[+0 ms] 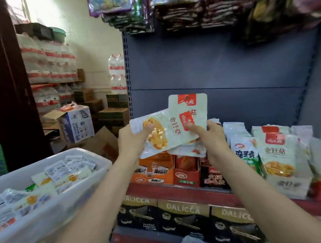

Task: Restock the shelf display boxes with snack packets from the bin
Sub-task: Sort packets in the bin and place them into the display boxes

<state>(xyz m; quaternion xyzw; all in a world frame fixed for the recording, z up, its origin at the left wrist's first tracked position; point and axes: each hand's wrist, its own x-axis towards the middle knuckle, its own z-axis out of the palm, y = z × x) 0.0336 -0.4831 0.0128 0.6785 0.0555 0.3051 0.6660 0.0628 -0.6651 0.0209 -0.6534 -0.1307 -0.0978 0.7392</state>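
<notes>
Restocking | my left hand (130,140) and right hand (212,138) are each pinching snack packets (175,128), fanning them above the display boxes (185,169) to sort | bin (53,210) beside.

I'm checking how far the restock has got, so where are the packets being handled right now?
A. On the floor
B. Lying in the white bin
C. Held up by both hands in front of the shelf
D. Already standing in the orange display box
C: the left hand and right hand both grip the snack packets in the air, above the orange display box and away from the bin.
</notes>
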